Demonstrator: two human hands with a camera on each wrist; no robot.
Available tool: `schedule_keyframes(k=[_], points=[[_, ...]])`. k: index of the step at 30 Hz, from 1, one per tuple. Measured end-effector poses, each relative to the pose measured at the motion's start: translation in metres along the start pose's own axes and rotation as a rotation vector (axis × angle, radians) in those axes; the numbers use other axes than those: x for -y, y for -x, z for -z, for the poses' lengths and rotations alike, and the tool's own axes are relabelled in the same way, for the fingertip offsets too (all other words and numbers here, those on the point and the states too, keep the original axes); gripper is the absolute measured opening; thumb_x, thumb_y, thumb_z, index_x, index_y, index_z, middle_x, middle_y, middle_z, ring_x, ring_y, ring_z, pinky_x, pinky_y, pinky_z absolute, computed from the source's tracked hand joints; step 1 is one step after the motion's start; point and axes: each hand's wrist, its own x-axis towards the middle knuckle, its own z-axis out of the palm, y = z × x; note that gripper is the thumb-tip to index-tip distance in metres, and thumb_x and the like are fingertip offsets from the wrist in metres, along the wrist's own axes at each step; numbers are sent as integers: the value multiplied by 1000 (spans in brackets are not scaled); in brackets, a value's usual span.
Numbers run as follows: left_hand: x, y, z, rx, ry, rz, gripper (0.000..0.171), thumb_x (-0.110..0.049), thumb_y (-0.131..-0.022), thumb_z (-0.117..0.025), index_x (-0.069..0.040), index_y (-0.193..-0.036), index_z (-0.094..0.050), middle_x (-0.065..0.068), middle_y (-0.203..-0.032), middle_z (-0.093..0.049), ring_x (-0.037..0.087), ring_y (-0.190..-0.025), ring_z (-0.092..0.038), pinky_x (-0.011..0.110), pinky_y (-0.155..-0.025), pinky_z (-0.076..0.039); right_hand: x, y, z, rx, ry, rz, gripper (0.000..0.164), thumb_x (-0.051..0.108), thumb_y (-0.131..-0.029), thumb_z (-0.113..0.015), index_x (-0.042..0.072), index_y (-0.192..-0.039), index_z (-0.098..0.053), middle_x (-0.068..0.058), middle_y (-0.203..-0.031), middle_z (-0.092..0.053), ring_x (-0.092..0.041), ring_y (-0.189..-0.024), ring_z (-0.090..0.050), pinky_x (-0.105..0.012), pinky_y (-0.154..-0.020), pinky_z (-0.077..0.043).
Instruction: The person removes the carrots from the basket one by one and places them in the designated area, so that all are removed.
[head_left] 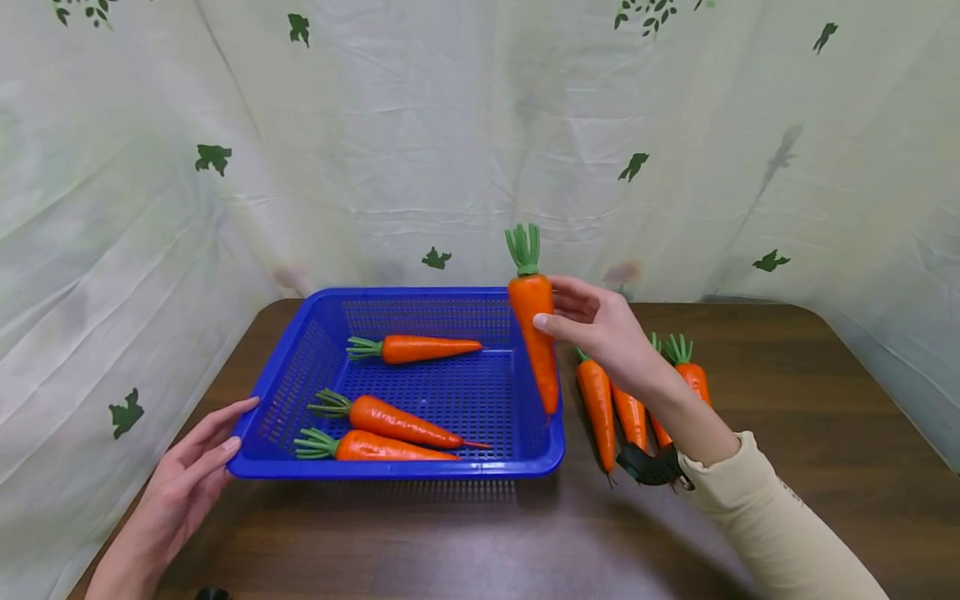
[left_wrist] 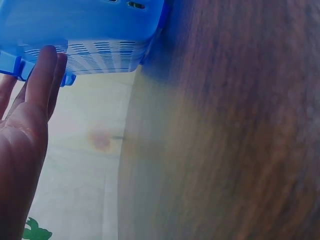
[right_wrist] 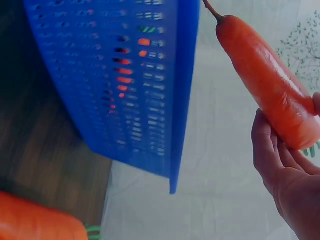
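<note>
My right hand (head_left: 600,329) holds up a carrot (head_left: 531,298) between thumb and fingers, leaves upward and thin tip down, over the right side of a blue plastic basket (head_left: 558,442). In the right wrist view, the carrot (right_wrist: 267,80) stands clear of the basket's slotted wall (right_wrist: 125,100). The fairly straight fingers of my left hand (head_left: 183,471) touch the basket's left rim near its front corner. Inside lie three carrots, one toward the back (head_left: 431,348) and two by the front wall (head_left: 393,446), leaves to the left.
Right of the basket, several more carrots (head_left: 596,400) lie side by side on the brown wooden table (head_left: 772,400), partly behind my right forearm. A pale curtain with green leaf prints (head_left: 420,150) hangs behind the table and down its sides.
</note>
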Motion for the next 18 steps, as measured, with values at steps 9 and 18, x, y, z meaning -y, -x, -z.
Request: schedule_keyframes(k=[9,18], points=[[-2,0,-1,2,11,5,46,-5,-106,-36,-12,-152,-36,-2,-141,-46,13,-118,-58,31,-89,-53,-4,14,14,-35,3,-3,58,21,-93,-71,7,-144,-47,-13,-133,-58,-26,-117,-59,-33,-90,-53],[-3,1,-2,26,18,-24,47,-3,-106,-33,-9,-153,-34,0,-143,-46,14,-119,-57,30,-90,-53,-11,24,30,-68,81,-34,61,23,-92,-71,8,-145,-46,-14,-135,-55,-26,-121,-56,-29,-92,-51]])
